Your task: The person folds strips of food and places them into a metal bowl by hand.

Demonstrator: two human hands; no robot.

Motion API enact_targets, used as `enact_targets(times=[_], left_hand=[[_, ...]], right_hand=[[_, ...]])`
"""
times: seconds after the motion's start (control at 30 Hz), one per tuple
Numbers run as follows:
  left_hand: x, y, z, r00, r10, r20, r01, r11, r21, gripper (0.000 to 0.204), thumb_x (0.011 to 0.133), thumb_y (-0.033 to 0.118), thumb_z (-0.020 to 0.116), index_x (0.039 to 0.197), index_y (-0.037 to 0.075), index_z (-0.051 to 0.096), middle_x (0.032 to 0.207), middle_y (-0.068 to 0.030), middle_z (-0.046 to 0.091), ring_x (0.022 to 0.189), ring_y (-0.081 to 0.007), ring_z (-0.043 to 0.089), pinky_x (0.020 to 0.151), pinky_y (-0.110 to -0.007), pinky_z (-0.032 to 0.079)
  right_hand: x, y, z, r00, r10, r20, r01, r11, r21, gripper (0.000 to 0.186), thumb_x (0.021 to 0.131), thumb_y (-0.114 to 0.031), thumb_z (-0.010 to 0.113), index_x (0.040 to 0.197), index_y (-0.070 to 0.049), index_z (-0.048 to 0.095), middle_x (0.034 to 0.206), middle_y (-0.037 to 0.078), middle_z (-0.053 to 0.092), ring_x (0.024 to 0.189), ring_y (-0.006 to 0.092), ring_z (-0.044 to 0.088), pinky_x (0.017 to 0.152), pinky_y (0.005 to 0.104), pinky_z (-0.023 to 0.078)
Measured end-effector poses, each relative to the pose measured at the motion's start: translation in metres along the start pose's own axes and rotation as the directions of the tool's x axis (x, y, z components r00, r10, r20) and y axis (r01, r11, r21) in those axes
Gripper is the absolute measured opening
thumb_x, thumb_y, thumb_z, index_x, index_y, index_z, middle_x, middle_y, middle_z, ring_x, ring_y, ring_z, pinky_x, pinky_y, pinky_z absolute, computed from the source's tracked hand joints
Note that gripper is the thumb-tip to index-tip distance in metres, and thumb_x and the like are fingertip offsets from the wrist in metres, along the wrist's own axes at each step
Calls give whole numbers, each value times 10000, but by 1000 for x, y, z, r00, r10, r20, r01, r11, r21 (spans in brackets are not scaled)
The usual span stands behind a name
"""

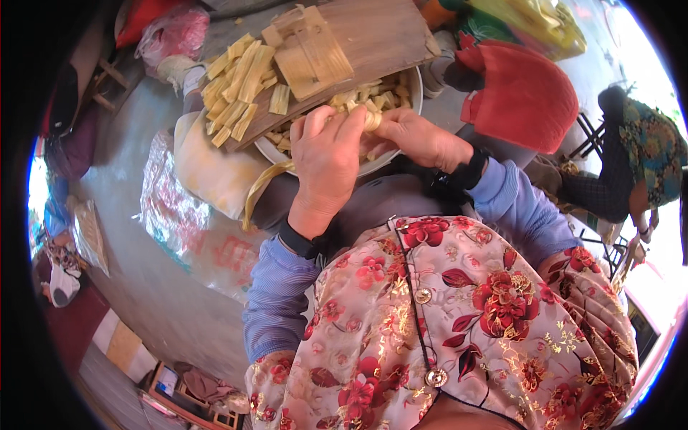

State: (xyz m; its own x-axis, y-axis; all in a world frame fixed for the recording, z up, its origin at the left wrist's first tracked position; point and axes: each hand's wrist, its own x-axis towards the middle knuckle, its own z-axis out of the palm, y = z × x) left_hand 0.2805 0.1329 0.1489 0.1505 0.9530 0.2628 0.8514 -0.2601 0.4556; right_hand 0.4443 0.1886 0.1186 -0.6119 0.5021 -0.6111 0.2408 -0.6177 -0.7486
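My left hand (322, 161) and my right hand (423, 137) meet over a white basin (381, 165). Between their fingertips is a pale yellow folded strip (372, 119), gripped from both sides. Below the left hand, a long yellow strip (259, 188) hangs over the basin's rim; whether it joins the held piece is hidden. Short yellow pieces (383, 94) lie in the basin. A wooden board (390, 32) rests across it, bearing a heap of cut strips (240, 82) at its left and a wider flat yellow slab (315, 64).
Crumpled clear plastic sheeting (172, 183) lies on the floor at left. A pink plastic bag (172, 32) sits at the far left. To the right are a red cloth (527, 97), a yellow-green bag (548, 25) and a seated person in a patterned garment (652, 147).
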Motion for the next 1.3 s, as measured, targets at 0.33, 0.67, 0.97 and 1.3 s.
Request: enact_targets(times=[0.33,0.67,0.97,1.3], left_hand=[[3,11,-11,989,-148,6,130,846,-517,336,825,154,638,1125,21,566,1161,-177,548,1018,-361,549,864,-405,446],[24,-1,19,960,-252,-120,201,923,-329,129,848,128,569,862,-1,569,808,-102,574,644,-288,586,558,-385,454],[-4,19,1,547,-353,759,523,-564,-639,263,945,278,513,920,35,611,705,24,519,530,-35,410,440,-175,294],[-3,-3,-9,983,-184,10,176,926,-335,116,841,131,603,817,23,567,776,-149,582,700,-366,567,568,-407,442]], right_hand=[[-6,-15,5,969,-218,112,178,939,295,165,845,-49,561,980,-21,651,1171,39,561,947,185,577,873,317,437],[-10,-31,11,635,-771,-47,504,460,-731,101,758,27,626,845,14,675,1093,120,561,1016,248,520,865,308,426],[-4,-42,9,578,-718,-387,608,696,-382,80,781,16,643,854,35,667,1081,66,516,944,121,519,785,239,430],[-25,-62,-13,778,-628,-13,472,600,-646,202,783,-62,654,978,-16,631,916,68,593,851,163,548,752,269,447]])
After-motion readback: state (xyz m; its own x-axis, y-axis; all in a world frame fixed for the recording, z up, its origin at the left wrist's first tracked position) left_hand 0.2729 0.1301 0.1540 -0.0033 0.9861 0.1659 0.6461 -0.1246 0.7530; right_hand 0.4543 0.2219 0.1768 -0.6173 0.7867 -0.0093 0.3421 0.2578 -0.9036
